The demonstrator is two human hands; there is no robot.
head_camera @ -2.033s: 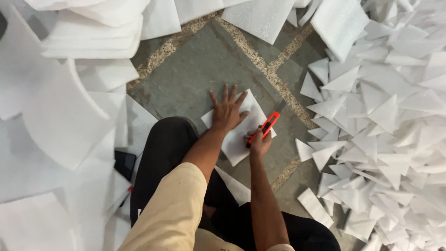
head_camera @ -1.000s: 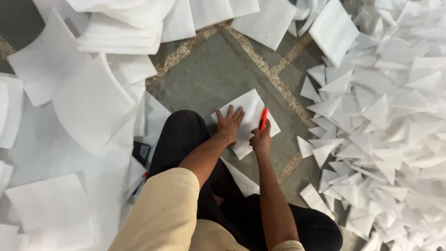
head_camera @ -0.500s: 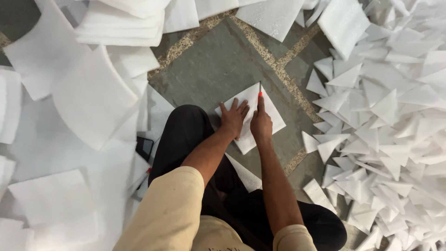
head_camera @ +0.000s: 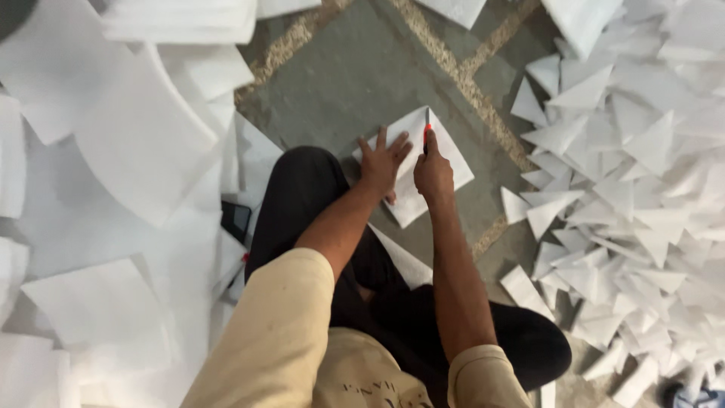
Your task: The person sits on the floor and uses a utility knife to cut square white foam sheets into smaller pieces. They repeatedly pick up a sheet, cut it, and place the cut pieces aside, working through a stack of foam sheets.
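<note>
white foam sheet [head_camera: 445,155] on stone floor [head_camera: 340,91]: left hand [head_camera: 381,162] spread flat on it, right hand [head_camera: 433,172] closed around red cutter [head_camera: 427,137], foam triangles [head_camera: 627,189] heaped beside.

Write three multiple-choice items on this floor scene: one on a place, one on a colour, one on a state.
1. Where does the pile of cut white triangles lie?
A. to the person's right
B. on the person's lap
C. behind the left elbow

2. What colour is the cutter in the right hand?
A. blue
B. red-orange
C. green

3. How does the left hand rest on the white square sheet?
A. clenched in a fist above it
B. flat, fingers spread, pressing it down
C. lifting one corner off the floor

Answers: 1 A, the triangles fill the right side of the view; 2 B, its tip shows red-orange above the knuckles; 3 B, the palm lies flat on the sheet.
</note>
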